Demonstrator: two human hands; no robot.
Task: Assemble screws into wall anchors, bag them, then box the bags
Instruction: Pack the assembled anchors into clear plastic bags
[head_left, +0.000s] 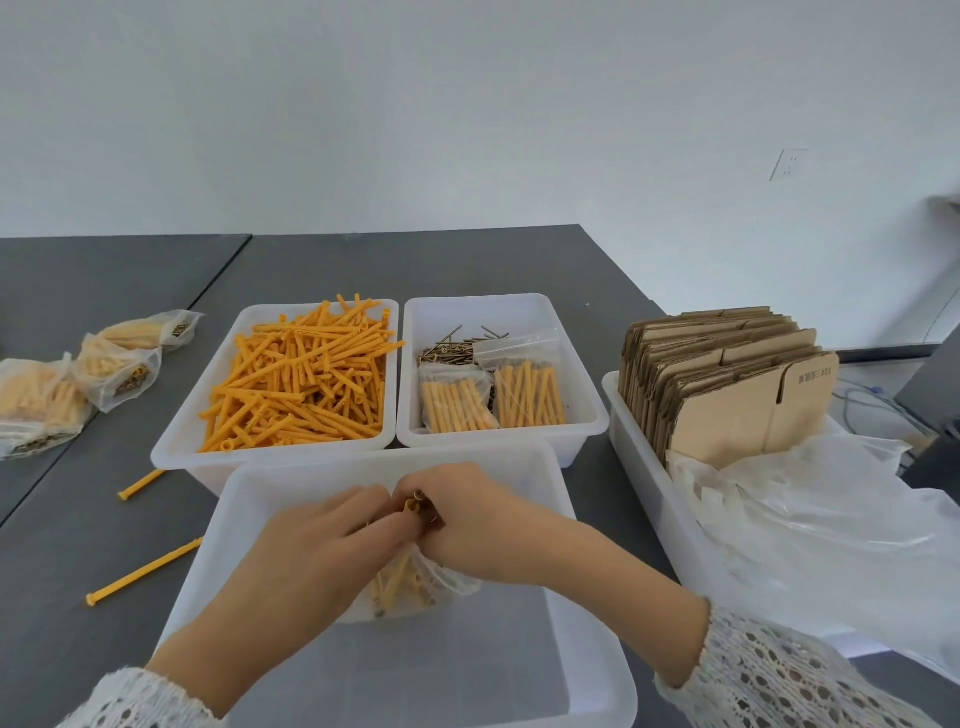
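Over the tub (582, 670) at the bench's near edge, both hands gripped one clear bag (415, 587) of anchors (392, 582): left hand (332, 540) and right hand (467, 525) pinched its mouth. Recommended: keep anchors aligned, hold the opening upright, then seal it fully.

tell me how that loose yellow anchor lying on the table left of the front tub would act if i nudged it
The loose anchor is a long, thin round rod lying free on the flat table, so it would probably roll sideways. It looks like light plastic, likely skidding easily. Its flared head may make it curve.
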